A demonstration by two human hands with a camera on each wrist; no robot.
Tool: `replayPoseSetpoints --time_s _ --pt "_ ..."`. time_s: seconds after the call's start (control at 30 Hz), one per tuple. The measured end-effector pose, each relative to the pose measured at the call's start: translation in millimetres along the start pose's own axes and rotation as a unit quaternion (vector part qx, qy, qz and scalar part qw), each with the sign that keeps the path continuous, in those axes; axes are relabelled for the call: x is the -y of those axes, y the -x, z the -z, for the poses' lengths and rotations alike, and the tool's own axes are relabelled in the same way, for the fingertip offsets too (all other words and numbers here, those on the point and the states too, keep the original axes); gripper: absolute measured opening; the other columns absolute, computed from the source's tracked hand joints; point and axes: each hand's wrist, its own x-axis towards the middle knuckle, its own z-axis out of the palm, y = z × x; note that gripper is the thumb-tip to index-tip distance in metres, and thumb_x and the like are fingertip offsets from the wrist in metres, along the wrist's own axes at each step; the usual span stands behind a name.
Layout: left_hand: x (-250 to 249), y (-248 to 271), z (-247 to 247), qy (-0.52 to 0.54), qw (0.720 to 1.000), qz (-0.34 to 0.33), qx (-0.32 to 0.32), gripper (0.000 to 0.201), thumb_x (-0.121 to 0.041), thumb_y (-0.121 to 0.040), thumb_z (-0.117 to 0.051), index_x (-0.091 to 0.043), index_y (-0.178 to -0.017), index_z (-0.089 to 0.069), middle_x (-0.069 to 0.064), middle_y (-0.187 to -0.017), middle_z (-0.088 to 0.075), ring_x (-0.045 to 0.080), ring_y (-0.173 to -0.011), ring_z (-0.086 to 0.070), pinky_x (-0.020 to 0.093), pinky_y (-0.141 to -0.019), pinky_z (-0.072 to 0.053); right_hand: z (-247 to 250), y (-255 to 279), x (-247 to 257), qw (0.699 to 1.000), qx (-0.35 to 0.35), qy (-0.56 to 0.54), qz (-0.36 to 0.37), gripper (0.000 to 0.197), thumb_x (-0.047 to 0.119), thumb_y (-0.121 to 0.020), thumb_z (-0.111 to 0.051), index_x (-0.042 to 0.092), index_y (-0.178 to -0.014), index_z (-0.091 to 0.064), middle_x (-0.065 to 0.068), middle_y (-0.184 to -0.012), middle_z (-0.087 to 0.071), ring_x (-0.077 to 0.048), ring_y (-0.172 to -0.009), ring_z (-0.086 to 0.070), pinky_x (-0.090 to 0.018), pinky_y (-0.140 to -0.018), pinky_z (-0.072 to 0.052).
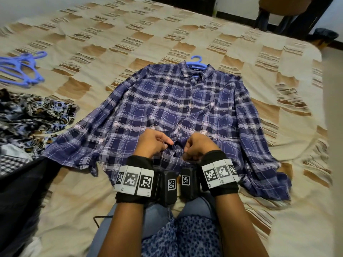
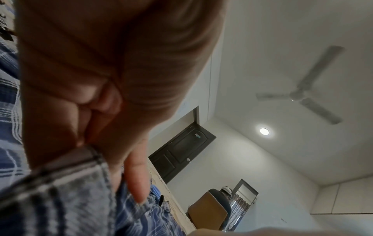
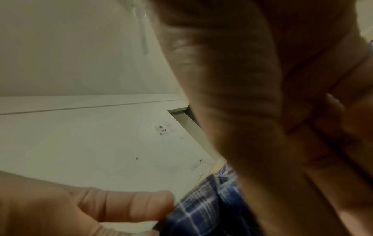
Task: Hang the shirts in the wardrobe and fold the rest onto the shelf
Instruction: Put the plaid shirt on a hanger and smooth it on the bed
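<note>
On the bed (image 1: 232, 41), the plaid shirt (image 1: 167, 101) lies flat on a blue hanger (image 1: 197, 62), hook past the collar. Left hand (image 1: 155, 143) and right hand (image 1: 199, 145) both pinch its front placket near the hem. The thin cloth looks light and limp; it is probably best lifted by the hanger.

Checked beige bedspread (image 1: 130, 43); overhead, ceiling fan (image 2: 298, 95), round lamp (image 2: 264, 131); dark door (image 2: 181, 153), brown chair (image 2: 207, 209) beyond.
</note>
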Motion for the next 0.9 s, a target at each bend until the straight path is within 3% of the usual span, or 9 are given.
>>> replayPoseSetpoints --time_s 0.1,0.23,0.33,0.43,0.57,0.67,0.73,0.83,0.9 --pt "-3 2 0 -0.007 1.0 0.009 0.017 0.024 0.009 -0.079 -0.066 -0.014 -0.081 -0.071 0.01 -0.087 -0.067 0.019 -0.082 -0.062 0.031 -0.078 -0.055 -7 -1 3 0.997 0.055 0.045 -0.014 0.032 0.015 -0.068 -0.082 0.015 -0.088 -0.056 -0.009 -0.101 -0.064 -0.027 -0.096 -0.06 -0.044 -0.095 -0.049" --pt "-5 3 1 -0.031 0.999 0.022 0.033 0.032 0.011 -0.076 -0.067 -0.009 -0.101 -0.07 0.01 -0.103 -0.063 0.021 -0.091 -0.059 0.025 -0.07 -0.053 -9 -3 2 0.999 0.014 0.047 0.022 0.017 0.003 -0.078 -0.068 0.008 -0.093 -0.063 -0.014 -0.106 -0.067 -0.029 -0.103 -0.062 -0.041 -0.093 -0.051" --pt "-4 2 3 -0.028 0.999 0.022 0.037 0.036 0.015 -0.074 -0.066 -0.015 -0.093 -0.07 0.01 -0.104 -0.062 0.023 -0.098 -0.059 0.033 -0.086 -0.052 12 8 1 0.987 -0.102 -0.035 0.116 0.009 0.003 -0.08 -0.062 0.005 -0.086 -0.069 -0.004 -0.073 -0.062 -0.019 -0.072 -0.058 -0.022 -0.065 -0.049" --pt "-2 1 3 -0.021 0.999 0.023 0.034 0.032 0.014 -0.078 -0.061 -0.017 -0.073 -0.069 0.005 -0.082 -0.062 0.02 -0.084 -0.059 0.034 -0.085 -0.051 31 23 3 0.944 -0.21 -0.14 0.215 0.007 0.003 -0.078 -0.063 0.007 -0.08 -0.068 -0.006 -0.067 -0.057 -0.014 -0.062 -0.049 -0.025 -0.064 -0.044" --pt "-1 1 2 -0.002 0.999 0.025 0.035 0.033 0.008 -0.084 -0.057 -0.017 -0.065 -0.067 0.006 -0.07 -0.064 0.017 -0.068 -0.057 0.029 -0.072 -0.052 34 26 2 0.939 -0.159 -0.18 0.245 0.007 0.007 -0.077 -0.068 0.013 -0.074 -0.068 -0.003 -0.07 -0.061 -0.013 -0.066 -0.054 -0.032 -0.07 -0.05" --pt "-4 1 -2 0.031 0.999 0.024 0.038 0.022 -0.006 -0.087 -0.062 -0.015 -0.067 -0.067 0.01 -0.075 -0.065 0.018 -0.073 -0.056 0.029 -0.074 -0.05 33 25 2 0.947 -0.089 -0.177 0.253 0.014 0.006 -0.079 -0.07 0.018 -0.072 -0.066 0.003 -0.067 -0.061 -0.01 -0.064 -0.056 -0.025 -0.065 -0.049" --pt "-7 1 -5 0.058 0.997 0.029 0.051 0.033 -0.024 -0.089 -0.062 -0.012 -0.058 -0.058 0.014 -0.069 -0.055 0.021 -0.069 -0.048 0.034 -0.076 -0.044 32 30 5 0.944 -0.022 -0.197 0.264 0.006 0.015 -0.084 -0.069 0.01 -0.08 -0.068 -0.002 -0.072 -0.065 -0.009 -0.065 -0.059 -0.018 -0.059 -0.05" --pt "-13 1 -9 0.095 0.993 0.039 0.058 0.052 -0.049 -0.089 -0.051 -0.013 -0.052 -0.049 0.004 -0.057 -0.046 0.019 -0.064 -0.044 0.035 -0.077 -0.043 29 35 11 0.924 0.038 -0.297 0.238 0.024 0.025 -0.094 -0.055 0.002 -0.09 -0.06 -0.014 -0.079 -0.067 -0.016 -0.064 -0.064 -0.021 -0.058 -0.055" --pt "-14 1 -9 0.118 0.991 0.046 0.051 0.054 -0.049 -0.09 -0.048 -0.014 -0.05 -0.05 -0.004 -0.046 -0.045 0.013 -0.054 -0.044 0.032 -0.074 -0.047 27 35 14 0.915 0.038 -0.337 0.221 0.018 0.019 -0.097 -0.049 0.005 -0.087 -0.053 -0.017 -0.076 -0.065 -0.02 -0.06 -0.065 -0.024 -0.058 -0.057"
